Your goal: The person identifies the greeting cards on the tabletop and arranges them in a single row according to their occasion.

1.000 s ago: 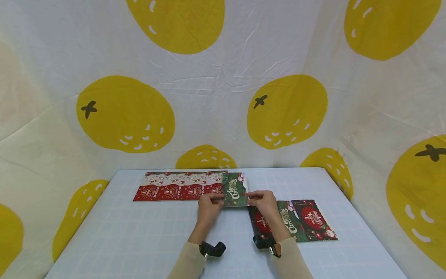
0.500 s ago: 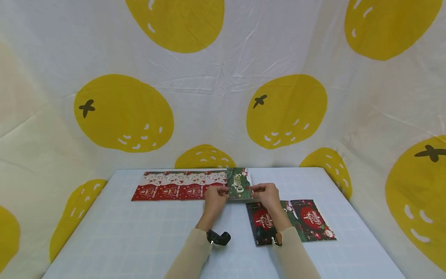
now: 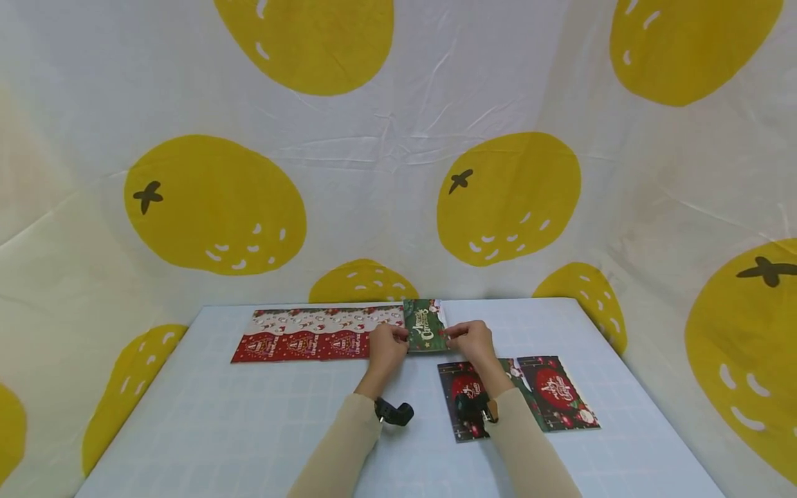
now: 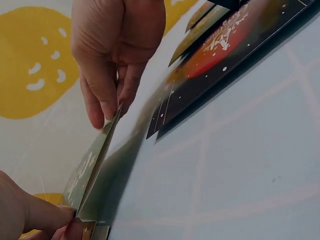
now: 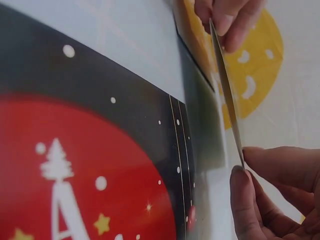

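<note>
A green Christmas card (image 3: pixel 422 324) with gold lettering is held between both hands at the right end of a row of red-and-white Christmas cards (image 3: pixel 305 344). My left hand (image 3: pixel 387 348) pinches its left edge between thumb and fingers. On the opposite edge, my right hand (image 3: pixel 476 344) pinches it the same way. Seen from the left wrist, the card (image 4: pixel 90 170) slants above the table with its shadow beneath. Nearer me, below the right forearm, lie a dark card with a red circle (image 3: pixel 452 404), a partly hidden green card (image 3: pixel 511 369) and another dark card (image 3: pixel 557 391).
A pale checked cloth covers the table (image 3: pixel 249 429). Behind it hangs a white curtain (image 3: pixel 373 221) with large yellow fruit prints, close to the table's far edge. Black wrist cameras (image 3: pixel 395 413) sit at both cuffs.
Both hands have shifted the green card away from me and slightly right. It overlapped the last red-and-white card before and now sits at the row's right end.
</note>
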Motion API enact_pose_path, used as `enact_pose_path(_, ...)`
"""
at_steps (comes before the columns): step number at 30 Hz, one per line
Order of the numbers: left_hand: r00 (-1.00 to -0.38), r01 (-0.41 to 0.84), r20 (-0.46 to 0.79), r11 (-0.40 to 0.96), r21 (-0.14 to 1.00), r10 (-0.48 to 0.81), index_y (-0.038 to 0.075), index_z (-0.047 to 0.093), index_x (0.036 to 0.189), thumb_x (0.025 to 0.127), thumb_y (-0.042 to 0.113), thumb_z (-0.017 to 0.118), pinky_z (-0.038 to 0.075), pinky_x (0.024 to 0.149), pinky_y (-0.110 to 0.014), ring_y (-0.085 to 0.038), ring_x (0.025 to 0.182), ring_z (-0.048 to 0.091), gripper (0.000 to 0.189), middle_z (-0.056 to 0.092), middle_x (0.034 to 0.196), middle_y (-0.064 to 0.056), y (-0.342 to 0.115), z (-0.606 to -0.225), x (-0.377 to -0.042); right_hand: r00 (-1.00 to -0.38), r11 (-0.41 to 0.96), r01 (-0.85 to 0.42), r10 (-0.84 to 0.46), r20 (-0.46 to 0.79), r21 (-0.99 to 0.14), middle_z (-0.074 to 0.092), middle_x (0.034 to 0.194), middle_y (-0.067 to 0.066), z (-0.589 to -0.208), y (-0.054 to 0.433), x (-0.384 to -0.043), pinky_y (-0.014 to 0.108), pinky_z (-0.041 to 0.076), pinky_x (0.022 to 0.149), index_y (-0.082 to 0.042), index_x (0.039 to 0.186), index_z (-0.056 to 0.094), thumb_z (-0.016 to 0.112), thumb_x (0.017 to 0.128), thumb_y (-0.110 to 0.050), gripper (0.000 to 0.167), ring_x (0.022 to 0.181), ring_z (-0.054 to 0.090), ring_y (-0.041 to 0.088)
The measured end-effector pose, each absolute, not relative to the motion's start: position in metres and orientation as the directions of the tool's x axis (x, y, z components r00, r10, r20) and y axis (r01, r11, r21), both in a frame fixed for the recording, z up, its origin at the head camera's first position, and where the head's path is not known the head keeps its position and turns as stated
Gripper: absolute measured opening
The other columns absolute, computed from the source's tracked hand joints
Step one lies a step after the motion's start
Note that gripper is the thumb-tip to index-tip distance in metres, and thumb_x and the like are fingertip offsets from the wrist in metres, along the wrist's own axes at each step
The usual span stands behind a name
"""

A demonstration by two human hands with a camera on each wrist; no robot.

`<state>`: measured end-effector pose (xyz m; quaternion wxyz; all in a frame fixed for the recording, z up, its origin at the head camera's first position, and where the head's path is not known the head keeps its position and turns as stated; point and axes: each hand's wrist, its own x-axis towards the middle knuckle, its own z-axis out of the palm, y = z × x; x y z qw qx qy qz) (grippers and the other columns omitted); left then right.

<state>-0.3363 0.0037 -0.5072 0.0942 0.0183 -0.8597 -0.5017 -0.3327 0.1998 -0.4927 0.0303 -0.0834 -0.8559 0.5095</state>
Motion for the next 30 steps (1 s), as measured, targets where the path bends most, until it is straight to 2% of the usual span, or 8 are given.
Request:
enact_pose_path(10, -0.986, 0.017, 0.1, 0.526, 0.85, -0.13, 0.0, 0.081, 0.092, 0.08, -0.01, 0.08, 0.06, 0.081, -0.039, -0.023, 0.086, 0.066, 0.016, 0.072, 0.088, -0.009, 0.007, -0.511, -0.339, -0.981, 0.521, 0.144, 0.186, -0.053, -0.841, 0.075, 0.098, 0.014, -0.499, 0.196, -0.339, 0.047, 0.052, 0.091, 0.0, 0.102, 0.082, 0.079, 0.084, 0.005, 0.019, 0.1, 0.064, 0.031)
enact_pose_path(18, -0.988, 0.014, 0.096, 0.541, 0.841, -0.123, 0.0, 0.081, 0.093, 0.081, -0.008, 0.081, 0.059, 0.085, -0.042, -0.024, 0.089, 0.066, 0.015, 0.072, 0.089, -0.009, 0.009, -0.516, -0.34, -0.978, 0.552, 0.157, 0.201, -0.052, -0.819, 0.074, 0.109, 0.018, -0.503, 0.194, -0.342, 0.045, 0.052, 0.089, 0.001, 0.1, 0.081, 0.08, 0.083, 0.005, 0.017, 0.101, 0.062, 0.031)
enact_pose_path(27, -0.986, 0.017, 0.098, 0.508, 0.861, -0.134, 0.001, 0.08, 0.089, 0.081, -0.01, 0.079, 0.06, 0.082, -0.042, -0.023, 0.086, 0.066, 0.014, 0.073, 0.088, -0.009, 0.009, -0.521, -0.34, -0.98, 0.571, 0.14, 0.194, -0.032, -0.809, 0.075, 0.103, 0.017, -0.506, 0.192, -0.342, 0.041, 0.054, 0.08, 0.001, 0.098, 0.082, 0.079, 0.083, 0.006, 0.016, 0.094, 0.064, 0.028)
enact_pose_path(30, -0.986, 0.019, 0.102, 0.513, 0.858, -0.135, 0.001, 0.08, 0.088, 0.08, -0.011, 0.078, 0.06, 0.082, -0.043, -0.024, 0.087, 0.067, 0.014, 0.073, 0.089, -0.01, 0.01, -0.523, -0.341, -0.98, 0.585, 0.145, 0.196, -0.034, -0.798, 0.075, 0.101, 0.016, -0.507, 0.191, -0.342, 0.042, 0.054, 0.081, 0.001, 0.098, 0.082, 0.08, 0.083, 0.004, 0.016, 0.094, 0.064, 0.029)
